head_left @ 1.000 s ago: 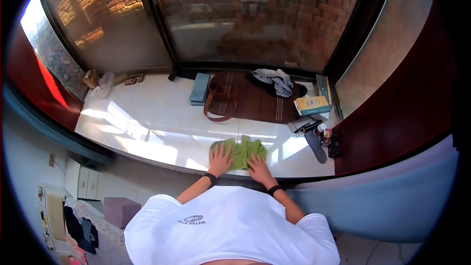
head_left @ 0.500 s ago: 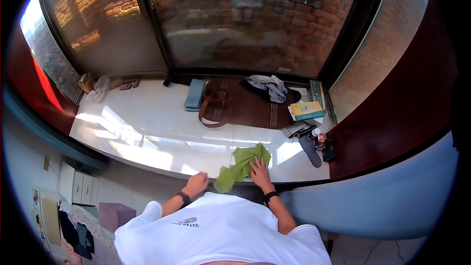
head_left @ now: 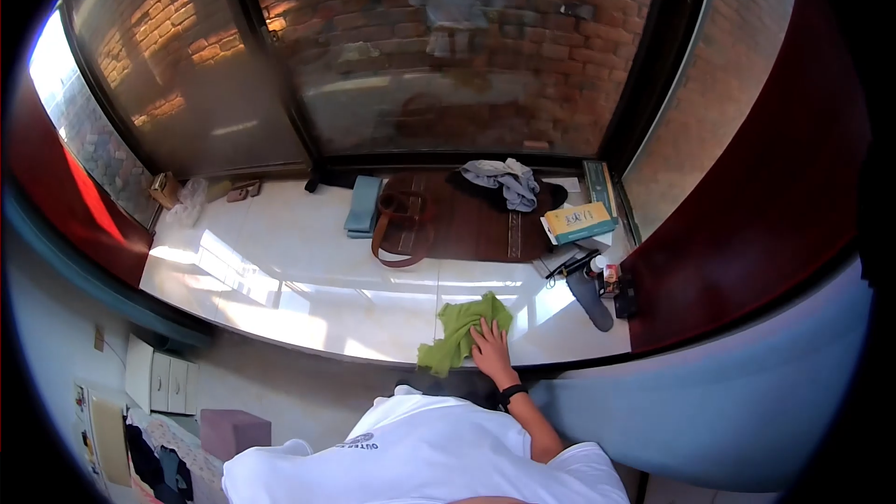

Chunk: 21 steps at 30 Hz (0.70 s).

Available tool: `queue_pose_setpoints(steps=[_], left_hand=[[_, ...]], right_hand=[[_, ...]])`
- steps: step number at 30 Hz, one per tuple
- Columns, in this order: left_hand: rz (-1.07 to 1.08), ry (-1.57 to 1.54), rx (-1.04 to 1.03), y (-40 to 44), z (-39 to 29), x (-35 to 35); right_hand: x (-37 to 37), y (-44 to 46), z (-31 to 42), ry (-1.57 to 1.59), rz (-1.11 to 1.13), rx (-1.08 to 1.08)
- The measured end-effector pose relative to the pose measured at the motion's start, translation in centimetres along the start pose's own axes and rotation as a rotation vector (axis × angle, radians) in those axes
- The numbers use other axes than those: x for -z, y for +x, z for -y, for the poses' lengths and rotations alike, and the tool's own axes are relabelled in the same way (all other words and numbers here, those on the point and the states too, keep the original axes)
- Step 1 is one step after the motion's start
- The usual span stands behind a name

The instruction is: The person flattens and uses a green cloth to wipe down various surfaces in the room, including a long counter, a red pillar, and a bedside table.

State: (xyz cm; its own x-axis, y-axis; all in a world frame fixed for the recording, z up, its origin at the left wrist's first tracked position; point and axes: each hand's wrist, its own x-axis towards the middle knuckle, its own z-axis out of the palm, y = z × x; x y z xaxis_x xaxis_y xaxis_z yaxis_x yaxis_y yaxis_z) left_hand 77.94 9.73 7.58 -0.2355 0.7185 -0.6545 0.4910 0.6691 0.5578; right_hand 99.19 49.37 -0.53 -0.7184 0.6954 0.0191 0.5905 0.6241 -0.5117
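A crumpled green cloth [head_left: 459, 325] lies at the near edge of the white tiled ledge [head_left: 364, 313], right of its middle. The right hand [head_left: 490, 352] rests palm down on the cloth's right side, fingers extended and spread. The left hand is out of view, so its grip cannot be told. Farther back lie a brown strap [head_left: 399, 259], a gray garment [head_left: 509, 182] and, to the right, a yellow-and-green box [head_left: 579, 220].
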Motion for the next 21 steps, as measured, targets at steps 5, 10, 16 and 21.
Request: queue_pose_setpoints(steps=[5, 10, 16, 21], left_hand=[[-0.023, 0.011, -0.01, 0.9, -1.9, -0.3], [-0.051, -0.004, -0.057, 1.8, -5.9, 1.5], [-0.113, -0.608, -0.013, 14.0, -5.5, 2.9], [-0.365, -0.177, -0.396, 20.0, -18.2, 2.7]], right_hand=[[0.4, 0.1, -0.1, 0.026, -0.036, 0.021], [0.7, -0.3, -0.4, 0.033, -0.005, 0.063], [2.3, -0.5, -0.3, -0.017, 0.059, 0.047], [2.1, -2.8, -2.2, -0.052, -0.019, 0.05]])
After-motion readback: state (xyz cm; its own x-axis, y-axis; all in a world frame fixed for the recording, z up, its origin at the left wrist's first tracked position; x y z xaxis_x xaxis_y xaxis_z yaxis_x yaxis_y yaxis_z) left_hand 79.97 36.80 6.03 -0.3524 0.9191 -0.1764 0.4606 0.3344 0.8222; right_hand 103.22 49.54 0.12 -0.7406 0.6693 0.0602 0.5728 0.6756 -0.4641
